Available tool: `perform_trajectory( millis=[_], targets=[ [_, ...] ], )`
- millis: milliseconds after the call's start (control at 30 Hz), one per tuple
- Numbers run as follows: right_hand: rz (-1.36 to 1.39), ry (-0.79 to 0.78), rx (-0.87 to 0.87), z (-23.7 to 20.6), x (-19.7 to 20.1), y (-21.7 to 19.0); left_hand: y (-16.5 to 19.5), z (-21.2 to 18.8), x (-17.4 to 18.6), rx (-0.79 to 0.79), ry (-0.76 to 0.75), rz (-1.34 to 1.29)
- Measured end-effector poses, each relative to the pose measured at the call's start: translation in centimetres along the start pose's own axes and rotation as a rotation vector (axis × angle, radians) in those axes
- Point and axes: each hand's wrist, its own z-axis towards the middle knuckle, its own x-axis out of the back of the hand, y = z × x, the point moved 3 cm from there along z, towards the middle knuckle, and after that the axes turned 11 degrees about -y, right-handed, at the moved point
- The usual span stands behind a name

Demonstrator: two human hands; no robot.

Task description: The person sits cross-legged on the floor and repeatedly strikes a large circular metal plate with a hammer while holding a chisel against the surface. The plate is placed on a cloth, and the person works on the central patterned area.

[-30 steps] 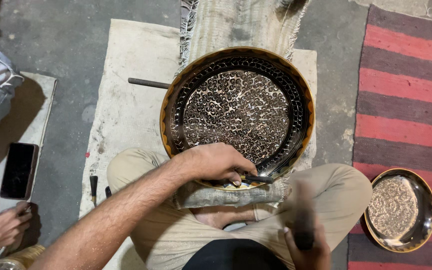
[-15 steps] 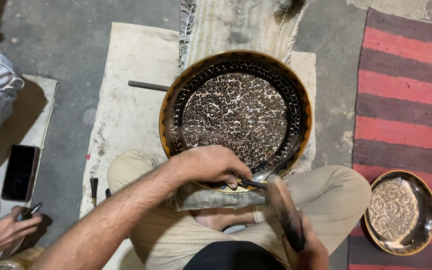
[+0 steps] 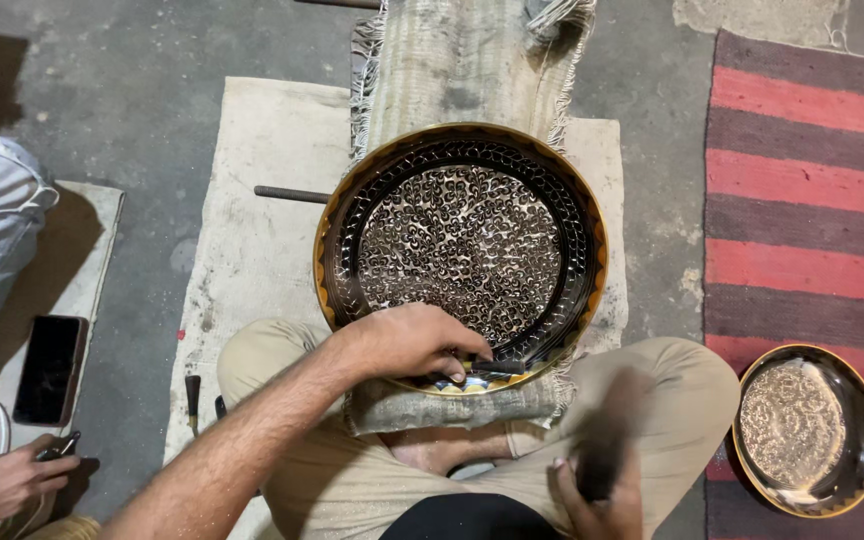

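Note:
A large round brass tray (image 3: 592, 235) with dense engraved patterning rests on a folded woven cloth (image 3: 467, 75) over my crossed legs. My left hand (image 3: 414, 342) lies on the tray's near rim, fingers pinched on a thin dark chisel (image 3: 497, 367) whose tip touches the rim band. My right hand (image 3: 597, 490) is low by my right knee, gripping a dark hammer (image 3: 604, 432) that is motion-blurred and raised off the tray.
A smaller engraved brass bowl (image 3: 807, 430) sits on a red and grey striped rug (image 3: 812, 190) at right. A metal rod (image 3: 292, 194) and small tools (image 3: 193, 392) lie on a beige mat. At left, another person's hand (image 3: 7, 485) and a dark phone (image 3: 49, 368).
The hammer went down toward the chisel and has come back up and to the right. My left hand stays on the chisel at the rim. The other person's hand shifted slightly.

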Motion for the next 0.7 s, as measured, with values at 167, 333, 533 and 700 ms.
perform_trajectory(
  millis=[167,333,533,700],
  targets=[
    [-0.407,-0.142,-0.229,0.9,3.5,1.0,0.7,-0.9,0.0,-0.008,0.37,-0.083],
    [-0.282,-0.198,0.158,3.6,5.1,-2.6,1.5,-3.0,-3.8,0.197,0.872,-0.533],
    [-0.482,-0.361,0.142,9.4,6.5,-9.3,1.5,-1.1,-7.0,0.327,1.035,-0.51],
    [-1.22,-0.616,-0.062,12.8,6.9,-18.8,0.0,-0.3,-8.6,0.311,1.082,-0.514]
  ],
)
